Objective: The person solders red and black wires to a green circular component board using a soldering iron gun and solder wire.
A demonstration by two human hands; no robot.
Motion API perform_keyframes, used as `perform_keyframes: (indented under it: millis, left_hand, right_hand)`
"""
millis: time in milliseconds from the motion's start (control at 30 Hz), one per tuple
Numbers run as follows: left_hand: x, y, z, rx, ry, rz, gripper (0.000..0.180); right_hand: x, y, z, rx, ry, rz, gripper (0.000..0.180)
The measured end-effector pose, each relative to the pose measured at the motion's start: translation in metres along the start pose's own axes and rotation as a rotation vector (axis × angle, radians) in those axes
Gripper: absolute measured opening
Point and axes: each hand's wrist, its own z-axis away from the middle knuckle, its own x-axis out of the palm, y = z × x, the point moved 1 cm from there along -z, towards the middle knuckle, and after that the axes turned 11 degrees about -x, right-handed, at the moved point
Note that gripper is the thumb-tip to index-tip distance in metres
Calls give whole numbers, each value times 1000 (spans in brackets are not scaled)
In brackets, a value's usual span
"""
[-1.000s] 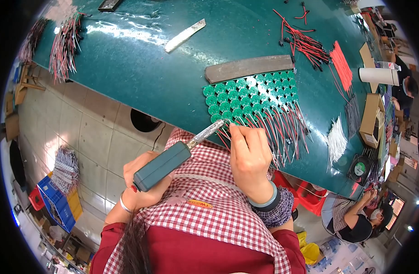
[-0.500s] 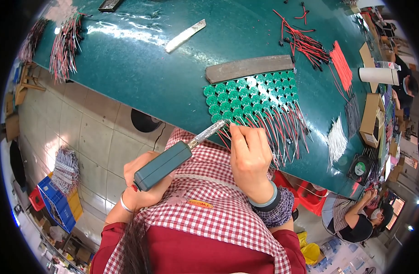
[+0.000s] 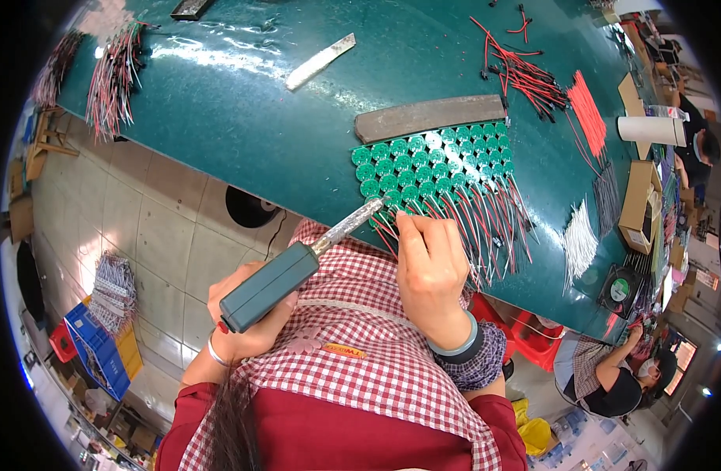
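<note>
My left hand (image 3: 256, 334) is wrapped round a soldering iron (image 3: 270, 287) with a dark green boxy handle. The iron's mottled metal barrel points up and right, its tip at the near left corner of a panel of round green circuit boards (image 3: 408, 163). Close by that tip, my right hand (image 3: 433, 271) pinches with thumb and forefinger at the panel's near edge; what sits between the fingertips is too small to make out. Red, white and dark wires (image 3: 486, 235) trail from this edge toward me, partly behind my right hand. A grey-brown bar (image 3: 431, 118) lies along the far edge.
Loose red wires (image 3: 529, 78), a red wire bundle (image 3: 587, 114) and white wires (image 3: 580, 245) lie to the right. A pale flat strip (image 3: 320, 61) rests farther back. Wired bundles (image 3: 113, 82) hang over the left table edge. A co-worker (image 3: 624, 377) sits at right.
The soldering iron and my left hand have shifted slightly left and down, the tip sliding a little left along the panel's edge. My right hand has stayed almost in place.
</note>
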Motion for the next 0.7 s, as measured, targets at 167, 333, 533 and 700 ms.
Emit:
perform_keyframes:
  millis: [167,333,533,700]
  left_hand:
    - [-1,-1,2,2,-4,-15,27]
    - [-1,-5,4,-8,3,18,28]
    - [-3,-6,6,8,19,3,26]
    - [-2,-8,7,-60,13,38,26]
  right_hand:
    - [0,0,0,-2,-1,4,30]
    - [1,0,-1,-2,39,0,29]
    - [-3,-13,-5,5,45,-103,26]
    - [4,-11,-4,5,15,-104,26]
